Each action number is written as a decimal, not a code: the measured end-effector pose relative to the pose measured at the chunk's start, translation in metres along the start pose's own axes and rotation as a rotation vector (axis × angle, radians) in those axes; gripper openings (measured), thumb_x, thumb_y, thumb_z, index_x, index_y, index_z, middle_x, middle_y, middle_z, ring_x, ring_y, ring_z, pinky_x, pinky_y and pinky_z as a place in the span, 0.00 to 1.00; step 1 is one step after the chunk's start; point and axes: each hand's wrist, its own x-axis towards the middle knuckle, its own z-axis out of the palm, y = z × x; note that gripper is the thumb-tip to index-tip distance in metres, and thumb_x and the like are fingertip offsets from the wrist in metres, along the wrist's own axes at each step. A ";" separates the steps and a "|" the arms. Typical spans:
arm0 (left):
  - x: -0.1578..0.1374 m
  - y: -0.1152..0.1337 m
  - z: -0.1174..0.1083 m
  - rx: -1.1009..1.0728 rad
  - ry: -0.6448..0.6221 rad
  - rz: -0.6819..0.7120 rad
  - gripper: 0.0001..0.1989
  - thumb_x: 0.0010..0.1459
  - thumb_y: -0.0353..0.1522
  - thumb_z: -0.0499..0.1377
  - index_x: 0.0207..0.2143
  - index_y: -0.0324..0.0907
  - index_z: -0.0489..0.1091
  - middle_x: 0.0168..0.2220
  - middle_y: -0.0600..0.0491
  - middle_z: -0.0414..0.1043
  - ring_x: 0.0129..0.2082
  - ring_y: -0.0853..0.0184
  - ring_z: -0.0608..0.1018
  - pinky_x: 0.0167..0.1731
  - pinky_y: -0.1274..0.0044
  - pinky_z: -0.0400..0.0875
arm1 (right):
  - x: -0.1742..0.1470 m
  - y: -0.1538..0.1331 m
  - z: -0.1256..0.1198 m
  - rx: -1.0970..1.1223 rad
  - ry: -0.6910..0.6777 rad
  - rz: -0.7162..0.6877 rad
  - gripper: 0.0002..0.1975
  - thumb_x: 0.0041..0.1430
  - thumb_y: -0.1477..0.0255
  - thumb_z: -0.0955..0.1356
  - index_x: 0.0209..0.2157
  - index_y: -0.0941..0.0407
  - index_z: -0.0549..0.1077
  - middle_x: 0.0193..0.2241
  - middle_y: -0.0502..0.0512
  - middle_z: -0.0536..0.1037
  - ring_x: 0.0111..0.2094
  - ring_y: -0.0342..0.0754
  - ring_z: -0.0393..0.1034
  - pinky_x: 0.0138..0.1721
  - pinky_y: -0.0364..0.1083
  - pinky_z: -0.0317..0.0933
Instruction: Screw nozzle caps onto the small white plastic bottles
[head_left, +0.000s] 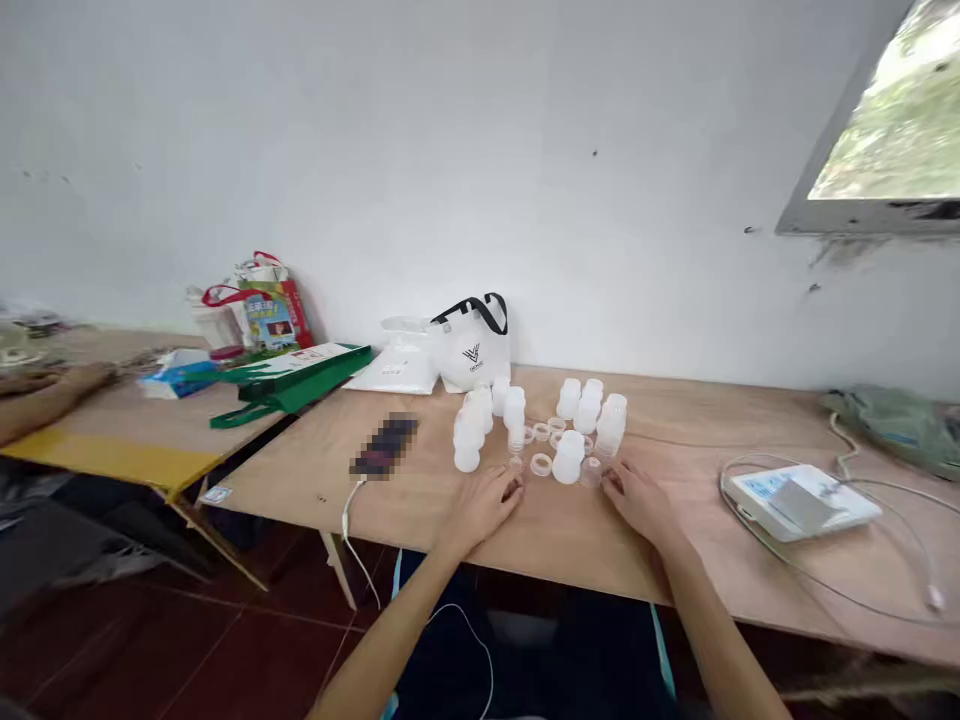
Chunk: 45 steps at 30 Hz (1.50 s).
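Observation:
My left hand rests on the wooden table with its fingers loosely bent and apart, holding nothing. It lies just in front of a row of white translucent plastic bottles. My right hand also lies on the table, fingers apart and empty, its fingertips beside a clear domed cap. Between the hands are a white bottle and several plastic rings, one white ring nearest me. More white bottles stand behind my right hand.
A phone on a white cable lies left. A white bag with black handles leans on the wall beside a white packet. A green bag spans the gap leftward. A wired white device sits right. Another person's arm is far left.

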 end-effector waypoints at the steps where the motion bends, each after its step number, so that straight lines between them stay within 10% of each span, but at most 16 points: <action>1: 0.001 0.000 0.000 0.002 -0.002 0.002 0.07 0.68 0.34 0.53 0.39 0.45 0.71 0.40 0.52 0.76 0.42 0.60 0.77 0.40 0.74 0.65 | 0.000 0.000 0.000 -0.002 0.003 0.005 0.13 0.68 0.69 0.59 0.46 0.54 0.73 0.45 0.58 0.75 0.47 0.52 0.73 0.44 0.47 0.64; 16: 0.004 -0.003 0.004 -0.021 0.012 0.013 0.07 0.67 0.34 0.53 0.38 0.45 0.71 0.36 0.53 0.74 0.39 0.61 0.76 0.37 0.74 0.65 | 0.001 0.002 0.001 -0.023 -0.020 0.035 0.11 0.68 0.69 0.61 0.44 0.53 0.74 0.43 0.56 0.75 0.46 0.52 0.73 0.42 0.47 0.62; 27: 0.003 -0.011 0.016 0.002 0.075 -0.054 0.22 0.66 0.36 0.55 0.62 0.50 0.63 0.69 0.48 0.54 0.54 0.56 0.77 0.50 0.65 0.74 | 0.000 0.003 0.003 -0.012 -0.016 0.047 0.11 0.68 0.68 0.61 0.44 0.52 0.73 0.44 0.56 0.75 0.43 0.51 0.74 0.41 0.47 0.62; 33: 0.002 -0.004 0.012 0.057 0.010 -0.037 0.17 0.69 0.35 0.52 0.58 0.48 0.68 0.66 0.50 0.64 0.60 0.54 0.73 0.59 0.61 0.69 | 0.000 0.002 0.003 0.005 -0.005 0.047 0.10 0.67 0.69 0.61 0.42 0.52 0.73 0.43 0.55 0.75 0.45 0.51 0.73 0.40 0.46 0.62; 45: 0.002 -0.006 0.011 -0.011 0.078 -0.051 0.12 0.65 0.34 0.56 0.51 0.48 0.68 0.55 0.51 0.68 0.43 0.63 0.78 0.42 0.72 0.73 | 0.003 -0.001 -0.002 0.126 0.105 0.158 0.15 0.64 0.66 0.60 0.49 0.52 0.69 0.36 0.53 0.77 0.34 0.50 0.74 0.33 0.46 0.62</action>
